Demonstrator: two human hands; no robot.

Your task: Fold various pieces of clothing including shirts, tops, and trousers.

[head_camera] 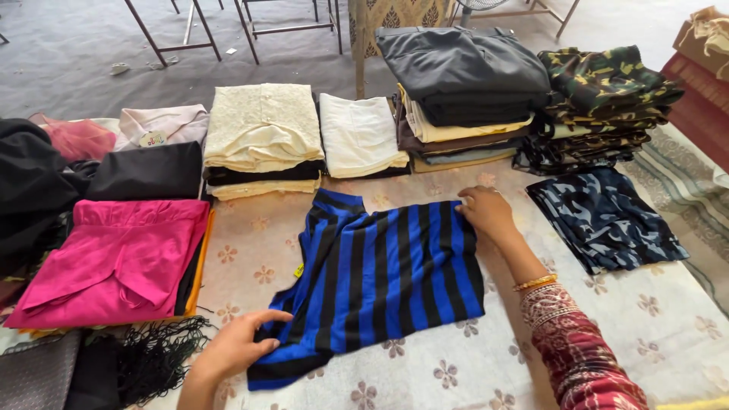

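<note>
Striped shirt [380, 281] lying lower left to upper right; left hand [235, 345] flat on near corner, right hand [486, 212] pinching far edge.

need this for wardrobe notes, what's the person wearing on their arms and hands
The right hand is bare, with gold bangles at the wrist and a red sleeve with a fine pale pattern below them. The left hand is bare, with no sleeve or jewellery in view.

Folded stacks [357, 137] wall the far side. Pink pile [114, 258] blocks left. Bare cloth [668, 319] lies free near right.
</note>
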